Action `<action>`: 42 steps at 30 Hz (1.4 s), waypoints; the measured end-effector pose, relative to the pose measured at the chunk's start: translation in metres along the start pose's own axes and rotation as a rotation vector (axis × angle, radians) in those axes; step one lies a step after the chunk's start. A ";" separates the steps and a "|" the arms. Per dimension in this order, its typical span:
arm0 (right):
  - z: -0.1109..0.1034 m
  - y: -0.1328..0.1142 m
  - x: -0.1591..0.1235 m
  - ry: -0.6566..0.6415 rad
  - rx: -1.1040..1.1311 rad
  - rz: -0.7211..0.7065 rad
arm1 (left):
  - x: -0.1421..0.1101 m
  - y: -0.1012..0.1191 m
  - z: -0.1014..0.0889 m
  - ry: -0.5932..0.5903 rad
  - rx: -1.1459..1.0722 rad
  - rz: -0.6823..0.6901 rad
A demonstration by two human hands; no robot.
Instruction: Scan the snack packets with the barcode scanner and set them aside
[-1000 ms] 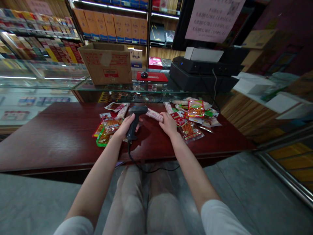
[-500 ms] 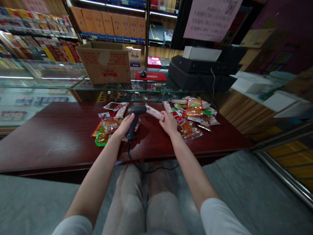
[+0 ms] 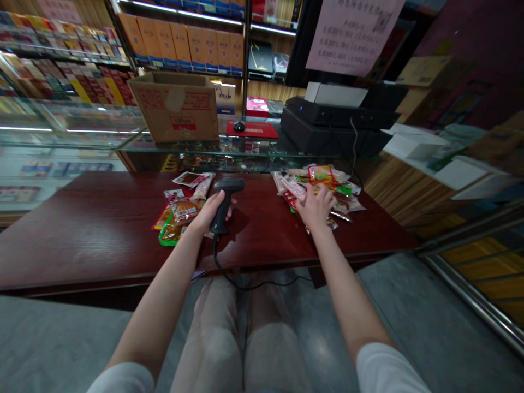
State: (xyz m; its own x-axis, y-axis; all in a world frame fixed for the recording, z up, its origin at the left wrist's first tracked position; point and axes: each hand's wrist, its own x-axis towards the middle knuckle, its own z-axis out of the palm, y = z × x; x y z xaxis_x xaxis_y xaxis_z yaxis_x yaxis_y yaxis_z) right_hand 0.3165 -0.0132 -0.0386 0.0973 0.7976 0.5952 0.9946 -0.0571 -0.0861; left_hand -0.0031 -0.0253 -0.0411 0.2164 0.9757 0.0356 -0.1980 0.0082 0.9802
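My left hand (image 3: pixel 213 213) is wrapped round the handle of a black barcode scanner (image 3: pixel 224 206), its head pointing right and its cord running down off the table. Over the right-hand pile of packaged snacks (image 3: pixel 346 203), my right hand (image 3: pixel 317 206) has its fingers spread, touching the packets. A pale pink-and-white stick-shaped packet (image 3: pixel 293 188) lies on the pile just left of my right fingertips. Beneath that hand, some packets are hidden. A red-edged clear snack packet (image 3: pixel 321 176) lies behind my fingers. Left of the scanner is another pile of snack packets (image 3: pixel 184 210).
The dark red table (image 3: pixel 102 218) meets a glass counter behind. On the counter stand an open cardboard box (image 3: pixel 176 109), a black mouse (image 3: pixel 239 126) on a red mat (image 3: pixel 262 130), and black cash-register equipment (image 3: pixel 335 128). The scanner cord (image 3: pixel 266 283) hangs across above my knees.
My right hand has moved right from near the scanner to the right pile, and its fingers have opened. The stick packet it held now lies on that pile. The left hand has stayed put.
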 end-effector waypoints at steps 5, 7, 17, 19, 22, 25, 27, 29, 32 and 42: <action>0.006 -0.007 -0.009 -0.124 0.036 -0.230 | -0.001 0.001 0.001 0.037 -0.013 -0.010; 0.007 -0.009 -0.011 -0.098 0.067 -0.211 | -0.003 0.005 0.001 0.067 -0.033 -0.007; 0.000 -0.052 -0.020 -0.133 0.300 -0.295 | -0.028 0.026 -0.025 0.368 0.004 -0.097; 0.005 -0.059 -0.021 -0.177 0.388 -0.263 | -0.025 0.024 -0.022 0.385 -0.002 -0.108; 0.012 -0.068 -0.022 -0.266 0.492 -0.235 | -0.009 0.017 -0.015 0.373 -0.009 -0.108; 0.013 -0.077 -0.027 -0.331 0.530 -0.260 | 0.013 0.010 -0.003 0.338 -0.025 -0.155; 0.012 -0.083 -0.030 -0.358 0.536 -0.297 | 0.025 0.006 0.007 0.309 -0.082 -0.188; 0.012 -0.086 -0.032 -0.376 0.528 -0.333 | 0.033 0.002 0.019 0.266 -0.157 -0.209; 0.016 -0.088 -0.030 -0.397 0.496 -0.400 | 0.037 0.000 0.030 0.214 -0.253 -0.182; 0.022 -0.086 -0.005 -0.389 0.326 -0.624 | 0.002 0.031 -0.007 0.021 -0.235 -0.156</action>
State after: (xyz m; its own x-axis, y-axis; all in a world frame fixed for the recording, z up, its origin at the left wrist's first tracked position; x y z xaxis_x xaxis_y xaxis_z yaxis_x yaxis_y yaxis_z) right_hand 0.2293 0.0003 -0.0515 -0.5521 0.7799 0.2948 0.7955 0.5986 -0.0938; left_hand -0.0156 -0.0215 -0.0119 0.2420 0.9630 -0.1184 -0.3805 0.2064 0.9014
